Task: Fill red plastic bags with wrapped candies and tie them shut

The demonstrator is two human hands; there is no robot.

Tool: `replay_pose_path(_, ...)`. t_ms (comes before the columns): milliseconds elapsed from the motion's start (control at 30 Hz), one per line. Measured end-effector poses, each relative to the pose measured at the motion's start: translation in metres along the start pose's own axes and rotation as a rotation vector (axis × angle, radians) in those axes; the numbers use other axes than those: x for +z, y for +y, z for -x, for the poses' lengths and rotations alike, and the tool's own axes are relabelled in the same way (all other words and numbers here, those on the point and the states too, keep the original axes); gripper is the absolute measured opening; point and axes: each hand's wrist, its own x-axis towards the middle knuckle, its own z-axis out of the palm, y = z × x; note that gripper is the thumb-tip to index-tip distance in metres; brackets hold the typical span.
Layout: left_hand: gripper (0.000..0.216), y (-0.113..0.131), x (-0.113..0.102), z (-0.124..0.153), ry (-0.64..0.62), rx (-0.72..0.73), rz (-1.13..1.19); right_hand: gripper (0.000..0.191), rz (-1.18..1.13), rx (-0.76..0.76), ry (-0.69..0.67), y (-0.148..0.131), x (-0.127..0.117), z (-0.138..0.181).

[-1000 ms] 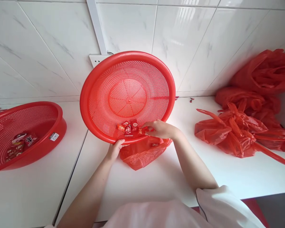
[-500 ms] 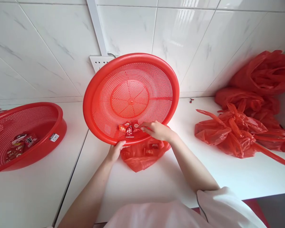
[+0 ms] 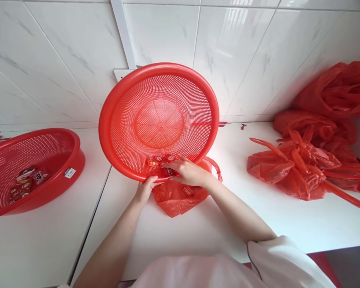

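A round red plastic sieve basket [image 3: 160, 126] is tilted up on its side, its hollow facing me. My left hand [image 3: 144, 190] grips its lower rim, thumb over the edge and fingers hidden underneath. Several small red wrapped packets [image 3: 153, 163] lie gathered at the low side of the basket. Over them reaches my right hand [image 3: 187, 171], fingers stretched out and touching the packets; part of the pile is hidden below it. Beneath the rim sits a red plastic bag [image 3: 177, 200] with packets showing inside it.
To the left stands another red sieve basket [image 3: 75, 156] with several packets [image 3: 27, 184] in it. Tied red plastic bags [image 3: 294, 168] are heaped on the right of the white table [image 3: 228, 224]. A tiled wall [image 3: 243, 60] with a white socket strip [image 3: 120, 74] rises behind.
My right hand has moved left and slightly down over the packets, covering more of them. The basket has shifted a little to the left in my left hand.
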Motion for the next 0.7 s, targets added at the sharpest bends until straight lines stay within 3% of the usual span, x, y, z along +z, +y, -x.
replay_pose_path(67,0.045,0.003,0.0,-0.001,0.001,0.003,-0.001,0.042,-0.038,0.043,0.008,0.0,-0.01,0.003)
replay_pose_path(233,0.051,0.005,-0.002,-0.002,0.022,0.035,0.012,0.039,-0.092,0.165,0.073,-0.001,-0.028,0.013)
replay_pose_path(367,0.041,0.004,-0.002,-0.003,0.005,0.041,0.002,0.026,-0.073,0.2,0.073,0.0,-0.033,0.015)
replay_pose_path(500,0.049,0.003,0.0,-0.002,0.009,0.028,-0.017,0.045,-0.045,0.193,0.068,-0.001,-0.033,0.013)
replay_pose_path(600,0.054,0.002,0.001,0.0,-0.007,0.003,-0.039,0.043,-0.03,0.155,0.116,0.003,-0.026,0.01)
replay_pose_path(700,0.051,0.002,0.002,0.004,-0.061,-0.038,-0.039,0.05,0.0,0.136,0.073,0.013,-0.014,0.007)
